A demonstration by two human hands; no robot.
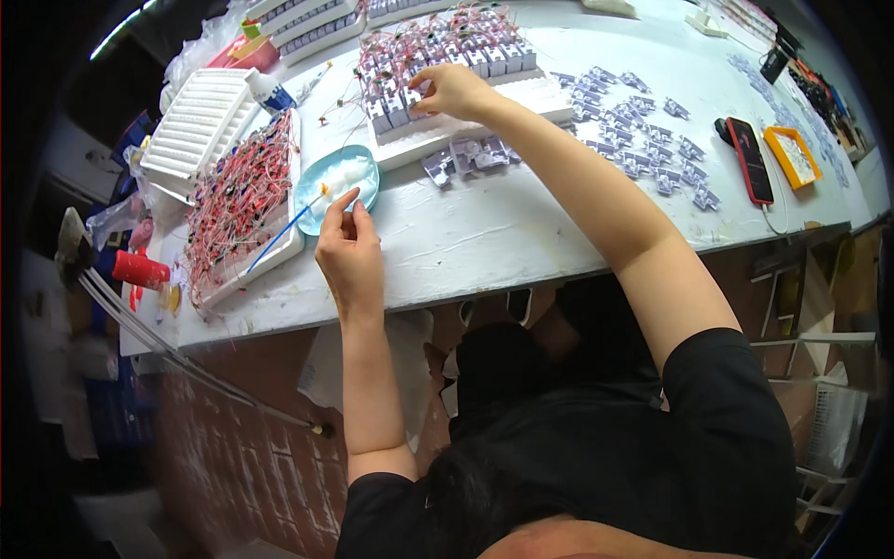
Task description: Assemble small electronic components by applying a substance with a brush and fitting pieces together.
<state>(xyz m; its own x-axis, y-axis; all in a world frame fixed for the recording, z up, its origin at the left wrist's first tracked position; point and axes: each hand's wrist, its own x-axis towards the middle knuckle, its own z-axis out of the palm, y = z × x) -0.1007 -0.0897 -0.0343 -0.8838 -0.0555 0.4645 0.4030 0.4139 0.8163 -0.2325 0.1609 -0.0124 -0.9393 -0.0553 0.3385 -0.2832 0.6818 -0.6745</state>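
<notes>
Apparently, the work is partly advanced. On the white surface (484,244) we have a foam tray (548,97), where many white housings (494,61) stand in close rows with red wires over them; we judge these rows the done part. Loose white pieces (643,130) lie scattered to the right, without visible wires, so we take them as still left. At the left, a second tray (291,248) carries a thick heap of red wired parts (242,186). Our right hand (454,93) is at the front-left housings, its thumb and index fingers curved, slightly apart; we cannot tell whether they grip one. Our left hand (349,247) is beside the blue dish (374,184), its fingers half bent; whether they hold something small, we cannot tell. Thinnest is the blue stick (279,239), its tip over the dish.
</notes>
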